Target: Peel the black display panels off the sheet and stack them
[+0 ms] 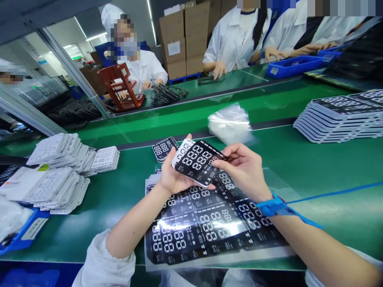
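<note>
In the middle of the view, my left hand (173, 175) is wrapped round a small stack of white display panels (181, 150). A black film piece with white digits (199, 157) lies over the stack, tilted. My right hand (247, 169) pinches the right edge of this black piece between thumb and fingers. Beneath both hands lies a glossy black sheet printed with several displays (206, 227), on a pale backing. Another black display piece (163, 149) rests on the green table just behind my left hand. A blue wrist strap (272, 205) circles my right wrist.
White panel stacks (56, 183) and a blue bin (32, 231) stand at left. A clear plastic bag (230, 123) lies behind my hands. Stacked black-faced panels (338, 119) are at right. Across the green table (314, 163), people in white work near a red-brown fixture (121, 87) and blue trays (295, 65).
</note>
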Tool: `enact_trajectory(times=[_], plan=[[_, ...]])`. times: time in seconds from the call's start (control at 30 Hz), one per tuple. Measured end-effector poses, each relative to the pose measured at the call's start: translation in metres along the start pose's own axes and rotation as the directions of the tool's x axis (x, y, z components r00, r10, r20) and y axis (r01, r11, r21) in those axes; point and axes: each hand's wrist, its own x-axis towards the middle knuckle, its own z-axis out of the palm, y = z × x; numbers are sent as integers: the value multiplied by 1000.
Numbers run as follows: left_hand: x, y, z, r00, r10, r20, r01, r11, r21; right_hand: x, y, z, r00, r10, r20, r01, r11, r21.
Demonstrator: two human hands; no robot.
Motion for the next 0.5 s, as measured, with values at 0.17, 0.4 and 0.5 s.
enact_trajectory(times=[0.17,0.4,0.5], plan=[[0,-2,0,999,32,20,-31,998,-61,-2,3,-1,1000,-23,6,23,1000,-16],[0,-2,1,999,22,27,-20,998,-54,-4,5,-3,999,-30,26,31,999,-28],[0,-2,2,1000,23,4,-23,999,-49,-5,4,-3,999,-22,24,23,999,-49]])
